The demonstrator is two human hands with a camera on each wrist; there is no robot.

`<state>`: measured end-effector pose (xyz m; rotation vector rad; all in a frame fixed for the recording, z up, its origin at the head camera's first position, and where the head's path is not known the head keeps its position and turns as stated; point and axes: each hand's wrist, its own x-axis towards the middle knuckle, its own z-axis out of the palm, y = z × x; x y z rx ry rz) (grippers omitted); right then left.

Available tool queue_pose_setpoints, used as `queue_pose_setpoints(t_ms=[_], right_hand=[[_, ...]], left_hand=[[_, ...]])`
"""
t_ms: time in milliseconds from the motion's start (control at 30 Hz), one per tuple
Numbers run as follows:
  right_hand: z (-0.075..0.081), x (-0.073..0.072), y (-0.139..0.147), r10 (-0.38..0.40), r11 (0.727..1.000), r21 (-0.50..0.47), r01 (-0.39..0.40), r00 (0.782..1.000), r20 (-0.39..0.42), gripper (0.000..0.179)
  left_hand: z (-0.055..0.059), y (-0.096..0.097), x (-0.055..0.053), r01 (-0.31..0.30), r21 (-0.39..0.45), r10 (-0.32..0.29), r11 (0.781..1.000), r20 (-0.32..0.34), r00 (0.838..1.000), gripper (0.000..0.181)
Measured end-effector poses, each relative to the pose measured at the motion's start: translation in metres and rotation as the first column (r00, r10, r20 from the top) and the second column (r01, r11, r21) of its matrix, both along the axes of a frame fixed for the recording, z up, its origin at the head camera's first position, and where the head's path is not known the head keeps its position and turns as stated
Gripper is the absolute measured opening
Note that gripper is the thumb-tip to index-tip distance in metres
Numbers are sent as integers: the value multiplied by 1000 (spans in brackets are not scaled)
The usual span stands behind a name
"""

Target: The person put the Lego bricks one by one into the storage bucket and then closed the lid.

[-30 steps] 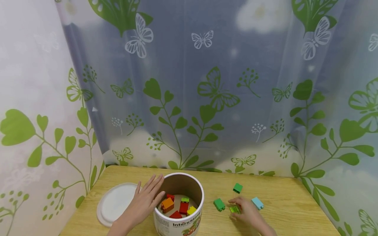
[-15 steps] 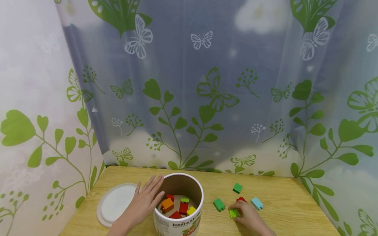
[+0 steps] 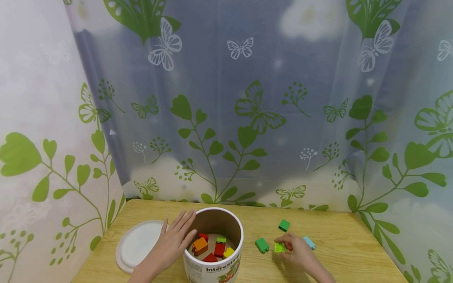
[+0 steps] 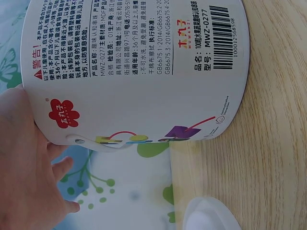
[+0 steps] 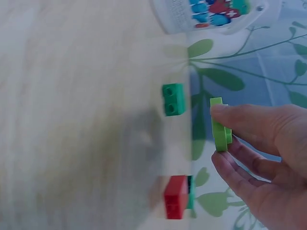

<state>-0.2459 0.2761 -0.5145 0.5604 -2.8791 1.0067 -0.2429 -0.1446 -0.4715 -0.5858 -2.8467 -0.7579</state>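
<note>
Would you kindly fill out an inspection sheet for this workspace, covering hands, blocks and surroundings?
Surface: light wood-grain table.
Job's things: round white printed bucket holding coloured plastic blocks; lime-green plastic block in hand; two green plastic blocks, a red plastic block and a light-blue plastic block outside the bucket.
Clutter: round white lid, left of the bucket.
Grippers: left hand rests at the bucket's rim, fingers extended; right hand pinches the lime-green block.
Cables: nothing seen.
Surroundings: backdrop printed with green leaves and butterflies.
</note>
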Motion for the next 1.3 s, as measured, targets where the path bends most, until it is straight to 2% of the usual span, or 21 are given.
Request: queue_pose_setpoints(t_ms=[200, 667, 967, 1300], right_hand=[[19, 3, -7, -12, 1000, 15, 13, 999, -48, 35], [42, 3, -24, -35, 999, 1, 35, 995, -90, 35], [63, -4, -40, 11, 1000, 8, -10, 985, -173, 36], [88, -14, -74, 86, 996, 7, -87, 968, -236, 37]], left_hand=[[0, 0, 0, 1, -3, -1, 1000, 0, 1000, 62], [1, 1, 0, -1, 9, 1, 1000, 6, 1000, 61], [1, 1, -1, -1, -1, 1, 1000, 0, 1000, 61], [1, 0, 0, 5, 10, -5, 1000, 5, 1000, 63]])
